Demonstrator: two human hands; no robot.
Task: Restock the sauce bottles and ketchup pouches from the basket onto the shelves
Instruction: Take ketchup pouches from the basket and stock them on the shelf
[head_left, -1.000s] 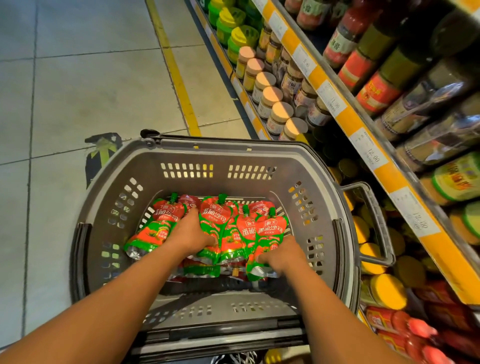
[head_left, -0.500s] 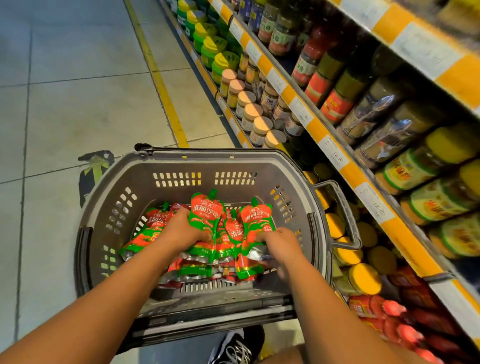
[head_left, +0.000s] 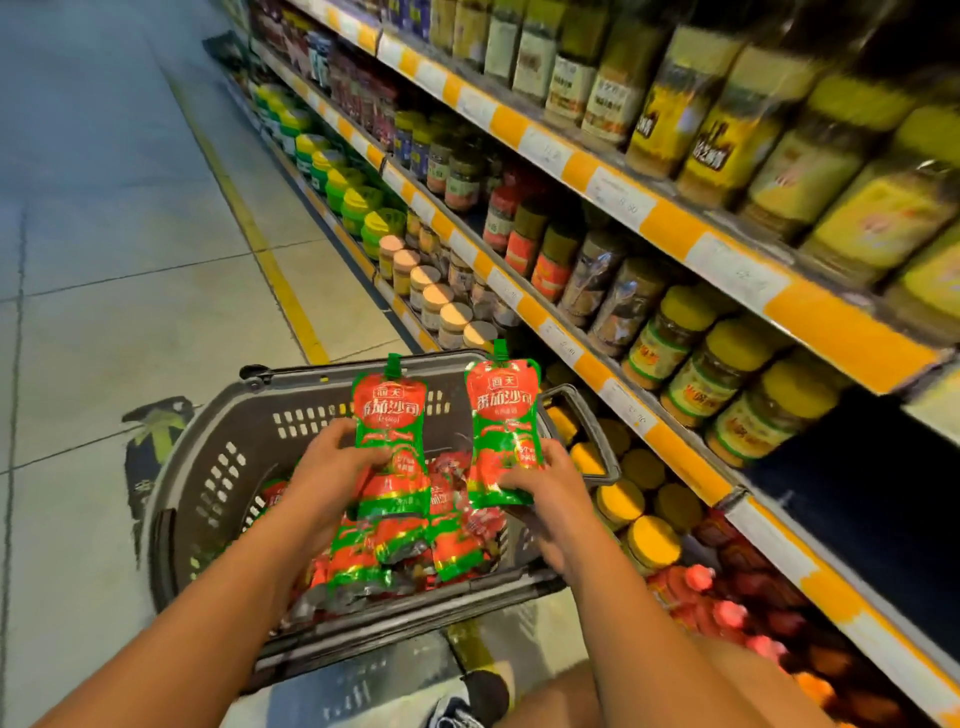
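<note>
- Head view: the left hand (head_left: 332, 467) grips the lower part of a ketchup pouch (head_left: 390, 415), fingers curled round its left edge, holding it upright above the basket (head_left: 218, 467).
- The right hand (head_left: 540, 483) pinches the bottom of a 2nd pouch (head_left: 501, 415), thumb on its front, and also holds it upright, green spout at the top.
- The 2 raised pouches stand side by side, just apart, both red and green with white lettering.
- More pouches (head_left: 415, 540) lie heaped in the bottom of the basket, below and between both hands; some hang close under the left hand's pouch, and whether that hand grips them too I cannot tell.
- The basket is grey plastic with slotted walls; it stands on the tiled floor (head_left: 104, 260) just beside the shelves (head_left: 675, 228).
- Its side handle (head_left: 587, 426) sticks out toward the lowest shelf.
- The shelves carry jars with yellow lids (head_left: 649, 540), green-lidded tubs (head_left: 363, 202) and red bottles (head_left: 696, 582) at the bottom right.
- A yellow line (head_left: 270, 270) runs along the floor.
</note>
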